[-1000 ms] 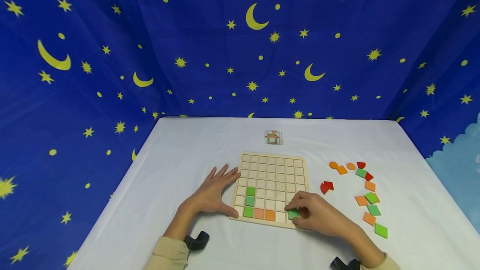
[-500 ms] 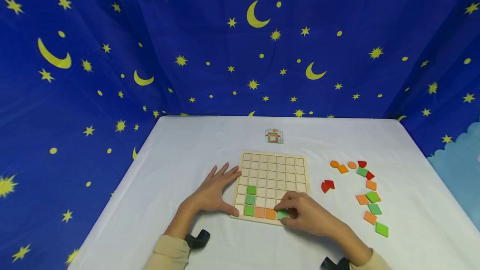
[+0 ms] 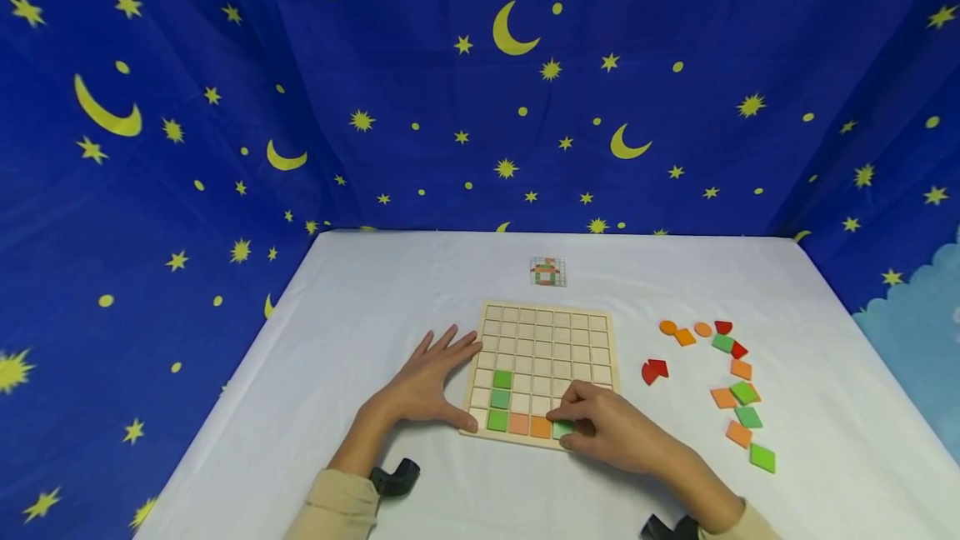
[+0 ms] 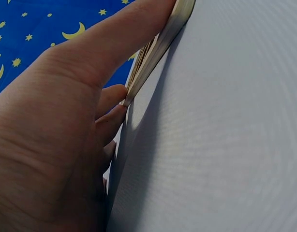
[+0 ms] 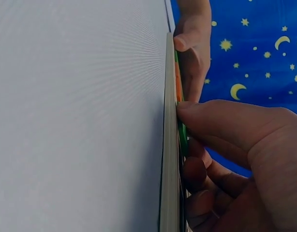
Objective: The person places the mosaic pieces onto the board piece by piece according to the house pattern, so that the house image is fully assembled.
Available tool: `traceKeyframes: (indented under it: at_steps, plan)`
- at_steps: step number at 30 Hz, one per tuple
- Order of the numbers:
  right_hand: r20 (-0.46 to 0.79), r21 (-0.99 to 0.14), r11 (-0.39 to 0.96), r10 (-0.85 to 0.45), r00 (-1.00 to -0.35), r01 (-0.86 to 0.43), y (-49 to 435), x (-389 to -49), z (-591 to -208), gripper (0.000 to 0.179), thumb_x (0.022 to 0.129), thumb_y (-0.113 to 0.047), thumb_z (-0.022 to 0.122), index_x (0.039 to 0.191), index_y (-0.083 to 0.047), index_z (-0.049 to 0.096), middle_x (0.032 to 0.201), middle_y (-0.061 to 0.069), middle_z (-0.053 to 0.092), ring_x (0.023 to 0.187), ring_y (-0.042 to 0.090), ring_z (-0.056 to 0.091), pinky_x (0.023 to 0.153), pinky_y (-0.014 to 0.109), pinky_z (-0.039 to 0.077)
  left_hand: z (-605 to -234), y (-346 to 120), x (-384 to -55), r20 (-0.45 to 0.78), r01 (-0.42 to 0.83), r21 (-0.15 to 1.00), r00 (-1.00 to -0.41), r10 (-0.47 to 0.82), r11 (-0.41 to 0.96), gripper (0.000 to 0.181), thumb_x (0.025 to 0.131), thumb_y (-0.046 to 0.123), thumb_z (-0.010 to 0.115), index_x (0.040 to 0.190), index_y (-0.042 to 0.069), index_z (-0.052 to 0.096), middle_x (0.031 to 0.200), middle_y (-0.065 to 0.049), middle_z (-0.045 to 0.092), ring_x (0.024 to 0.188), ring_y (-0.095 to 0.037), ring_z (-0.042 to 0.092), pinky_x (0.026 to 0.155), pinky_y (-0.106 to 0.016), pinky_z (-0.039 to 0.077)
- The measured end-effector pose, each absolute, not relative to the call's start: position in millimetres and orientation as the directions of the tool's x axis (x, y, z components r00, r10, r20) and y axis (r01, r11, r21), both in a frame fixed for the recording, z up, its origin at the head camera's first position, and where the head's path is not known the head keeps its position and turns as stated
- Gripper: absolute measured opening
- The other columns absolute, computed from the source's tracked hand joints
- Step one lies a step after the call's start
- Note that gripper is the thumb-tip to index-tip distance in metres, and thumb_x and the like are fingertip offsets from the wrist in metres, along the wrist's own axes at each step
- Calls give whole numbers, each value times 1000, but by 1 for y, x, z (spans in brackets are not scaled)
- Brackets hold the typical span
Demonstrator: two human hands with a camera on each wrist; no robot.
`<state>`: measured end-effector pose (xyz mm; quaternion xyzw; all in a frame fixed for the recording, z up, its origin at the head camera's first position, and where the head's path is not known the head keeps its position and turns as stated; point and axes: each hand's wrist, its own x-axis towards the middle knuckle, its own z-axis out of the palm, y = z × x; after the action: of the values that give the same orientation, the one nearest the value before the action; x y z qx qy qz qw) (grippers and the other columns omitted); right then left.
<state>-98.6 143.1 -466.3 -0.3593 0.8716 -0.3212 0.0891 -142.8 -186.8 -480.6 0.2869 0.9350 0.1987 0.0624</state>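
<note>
A wooden grid board [image 3: 543,350] lies on the white table. My left hand [image 3: 431,386] is spread along its left edge, with the thumb at the near left corner and the fingertips farther up that side. Between the thumb and fingers of my right hand [image 3: 611,427] is a green square tile [image 3: 562,430], pinched over the near row of the board. It sits right of an orange tile [image 3: 541,427], partly hidden by the fingers. The right wrist view shows this green tile [image 5: 183,133] slightly tilted at the board's edge. A pink-orange tile [image 3: 518,423] and several green tiles [image 3: 500,399] lie in cells on the left.
Behind the board is a small pattern card [image 3: 548,272]. To the right lie loose pieces: red ones [image 3: 656,371], orange discs [image 3: 667,328], orange squares [image 3: 738,433] and green squares [image 3: 762,458]. A blue curtain [image 3: 420,90] with stars and moons surrounds the table.
My right hand has slid the green tile left by about one cell, up beside the orange tile, then stayed there. My left hand has kept its place on the board's edge.
</note>
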Motion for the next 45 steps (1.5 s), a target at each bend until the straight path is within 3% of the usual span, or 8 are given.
traceKeyframes:
  at_steps: [14, 21, 28, 41, 45]
  plan:
    - [97, -587, 570, -655, -749, -575, 156, -99, -464, 26, 82, -25, 76, 108, -26, 73, 99, -15, 53, 81, 4, 49, 70, 21, 44, -477, -186, -147, -2, 502, 403, -836, 549, 765, 123, 52, 83, 69, 152, 23, 30, 158, 7, 18, 146, -21, 3, 116, -46, -1]
    - [126, -657, 544, -604, -787, -522, 179, -101, -462, 26, 83, -25, 77, 108, -26, 72, 95, -12, 57, 76, 7, 52, 63, 20, 45, -477, -187, -147, 4, 500, 409, -838, 546, 763, 123, 52, 83, 69, 152, 23, 30, 158, 6, 18, 146, -22, 4, 116, -47, -1]
    - [187, -624, 595, -515, -837, -506, 213, -93, -462, 29, 82, -26, 78, 110, -28, 70, 96, -11, 57, 77, 7, 51, 60, 19, 43, -478, -187, -145, 5, 499, 418, -837, 547, 759, 123, 52, 82, 70, 152, 23, 31, 158, 7, 19, 146, -22, 4, 116, -47, -1]
    - [83, -626, 723, -311, -947, -293, 267, -70, -463, 30, 79, -28, 80, 107, -29, 70, 84, -11, 56, 70, 7, 49, 54, 20, 41, -482, -187, -140, -16, 494, 422, -834, 551, 760, 122, 52, 82, 70, 152, 24, 30, 158, 7, 18, 146, -22, 4, 116, -46, -2]
    - [15, -612, 761, -262, -965, -216, 282, -66, -460, 31, 79, -35, 79, 108, -28, 70, 92, -7, 56, 70, 8, 48, 53, 22, 40, -482, -188, -140, -8, 501, 419, -832, 554, 758, 122, 53, 83, 69, 152, 23, 30, 158, 7, 19, 146, -23, 4, 116, -47, -1]
